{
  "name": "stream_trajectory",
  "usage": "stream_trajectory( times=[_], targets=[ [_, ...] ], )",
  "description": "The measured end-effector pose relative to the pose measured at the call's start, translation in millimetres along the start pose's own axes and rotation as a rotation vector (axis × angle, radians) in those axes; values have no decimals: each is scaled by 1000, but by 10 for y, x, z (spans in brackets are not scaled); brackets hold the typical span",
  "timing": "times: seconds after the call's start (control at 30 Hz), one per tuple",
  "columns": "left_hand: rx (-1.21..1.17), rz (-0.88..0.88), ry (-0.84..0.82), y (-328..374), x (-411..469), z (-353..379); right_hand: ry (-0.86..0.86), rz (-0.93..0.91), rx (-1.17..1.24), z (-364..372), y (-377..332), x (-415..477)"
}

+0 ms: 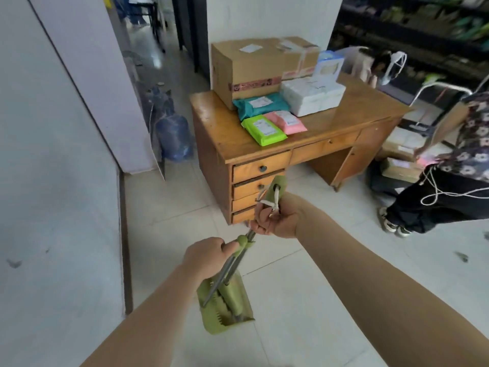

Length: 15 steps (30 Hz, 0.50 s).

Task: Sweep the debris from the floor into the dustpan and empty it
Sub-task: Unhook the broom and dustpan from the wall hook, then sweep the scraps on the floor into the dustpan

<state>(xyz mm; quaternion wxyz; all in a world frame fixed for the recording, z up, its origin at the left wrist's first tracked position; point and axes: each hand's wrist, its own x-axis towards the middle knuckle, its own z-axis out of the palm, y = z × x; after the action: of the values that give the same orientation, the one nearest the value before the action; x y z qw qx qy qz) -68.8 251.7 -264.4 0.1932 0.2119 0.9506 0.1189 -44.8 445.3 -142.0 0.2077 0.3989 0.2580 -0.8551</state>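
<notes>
A green dustpan (225,311) hangs just above the white tiled floor in front of me, with a green broom head (234,295) nested inside it. Two thin metal poles rise from them, joined by a green clip (242,242). My left hand (205,258) grips the poles just below that clip. Higher up, my right hand (275,217) is curled round the green broom handle (275,189), whose top carries a white cord loop. A small dark piece of debris (461,256) lies on the floor at the far right.
A wooden desk (328,123) with drawers stands directly ahead, holding a cardboard box (254,67) and several coloured packets. A water jug (174,133) sits left of it by the wall. A person (455,165) stands at the right near stacked parcels. A corridor opens behind.
</notes>
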Motion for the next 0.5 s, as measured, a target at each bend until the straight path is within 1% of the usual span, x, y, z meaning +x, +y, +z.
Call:
stream_trajectory(
  times=[0.13, 0.2, 0.27, 0.3, 0.4, 0.47, 0.5],
  targets=[
    [9, 119, -34, 591, 145, 74, 93, -99, 10, -483, -241, -329],
    [15, 157, -43, 800, 177, 125, 142, -153, 98, -862, -438, -568],
    [10, 147, -43, 867, 190, 184, 206, -221, 231, -1323, -622, -888],
    [7, 139, -46, 912, 208, 215, 237, -252, 246, -1534, -704, -1051],
    [14, 203, -85, 1314, 244, 293, 294, -308, 159, -1993, -780, -1377],
    [43, 291, -106, 1844, 306, 378, 292, -363, 136, -2265, -798, -1508],
    [41, 311, -114, 1999, 332, 392, 294, -373, 131, -2331, -788, -1523]
  ],
)
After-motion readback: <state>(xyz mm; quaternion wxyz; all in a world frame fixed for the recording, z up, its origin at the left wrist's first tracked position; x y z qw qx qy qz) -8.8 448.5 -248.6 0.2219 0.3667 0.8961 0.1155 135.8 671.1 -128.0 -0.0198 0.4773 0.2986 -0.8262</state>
